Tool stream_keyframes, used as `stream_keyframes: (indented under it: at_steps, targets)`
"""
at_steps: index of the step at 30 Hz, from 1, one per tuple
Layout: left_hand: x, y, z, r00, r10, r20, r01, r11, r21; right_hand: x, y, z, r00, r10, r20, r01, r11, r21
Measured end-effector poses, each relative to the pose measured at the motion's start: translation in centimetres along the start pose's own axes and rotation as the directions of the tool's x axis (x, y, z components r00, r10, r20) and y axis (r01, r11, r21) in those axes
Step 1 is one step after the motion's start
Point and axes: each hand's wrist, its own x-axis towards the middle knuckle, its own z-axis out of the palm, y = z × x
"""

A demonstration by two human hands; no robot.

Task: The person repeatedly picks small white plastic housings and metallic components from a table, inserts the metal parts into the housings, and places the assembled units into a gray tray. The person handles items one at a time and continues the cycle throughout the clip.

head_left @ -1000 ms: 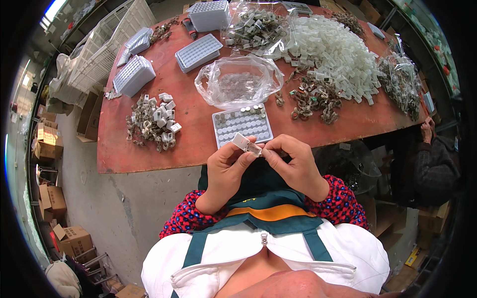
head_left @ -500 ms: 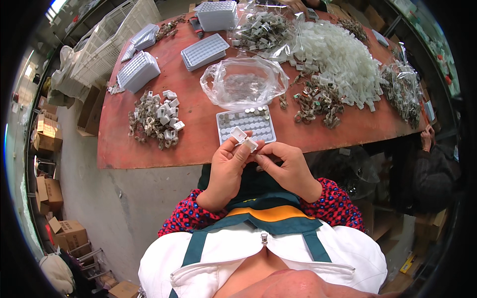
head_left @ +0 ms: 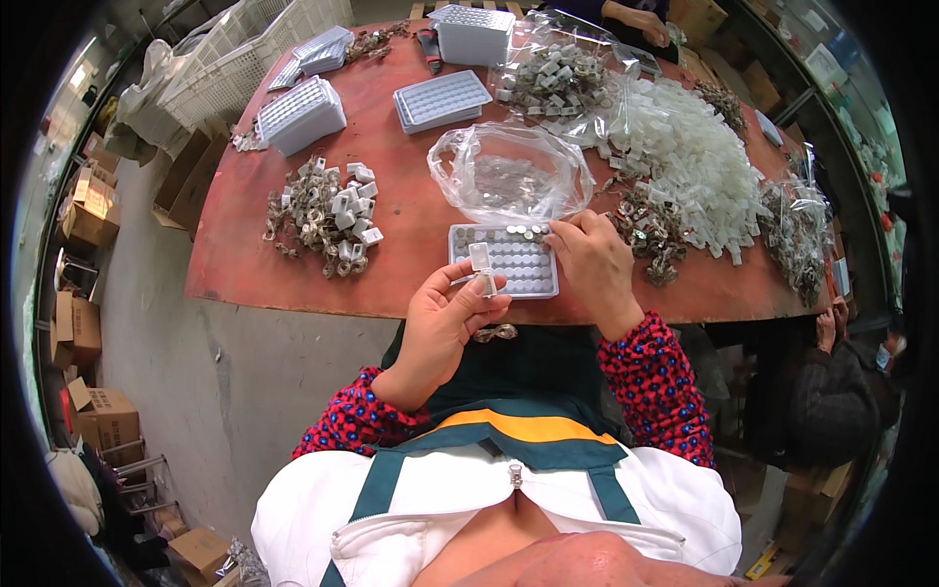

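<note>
Tray (head_left: 509, 262) holds a few metal bits where my right hand (head_left: 592, 262) now pinches, my left hand (head_left: 445, 318) still pinching the little white part (head_left: 480, 262).

Small assembly workshop, by my read. The red counter (head_left: 293, 264) carries loose heaps of small metal-and-white parts (head_left: 328, 215), a big mound of white plastic pieces (head_left: 694, 157) at 1 o'clock, and stacked grey compartment trays (head_left: 442, 98) near 12. Cardboard boxes (head_left: 88, 201) line the bare concrete floor (head_left: 186, 382) at 9 o'clock; white plastic crates (head_left: 254, 44) sit at 11. Another person's hand (head_left: 641, 22) works the far edge.
</note>
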Motion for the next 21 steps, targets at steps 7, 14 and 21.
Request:
stream_keyframes:
  at_steps: [7,14,21]
  targets:
    - [0.2,-0.4,0.3,0.998,0.07,-0.003,-0.07,0.996,0.058,0.5,-1.1,-0.9,1.0,0.001,0.004,-0.002,0.993,0.114]
    - [0.1,-0.9,0.5,0.988,0.152,0.027,-0.154,0.974,0.168,-0.8,-5.6,-4.3,0.993,-0.053,0.102,-0.012,0.837,0.548]
    - [-0.2,-1.2,0.4,0.976,0.205,0.066,-0.216,0.928,0.304,0.0,-7.6,-4.6,0.987,-0.149,0.06,0.136,0.973,0.184]
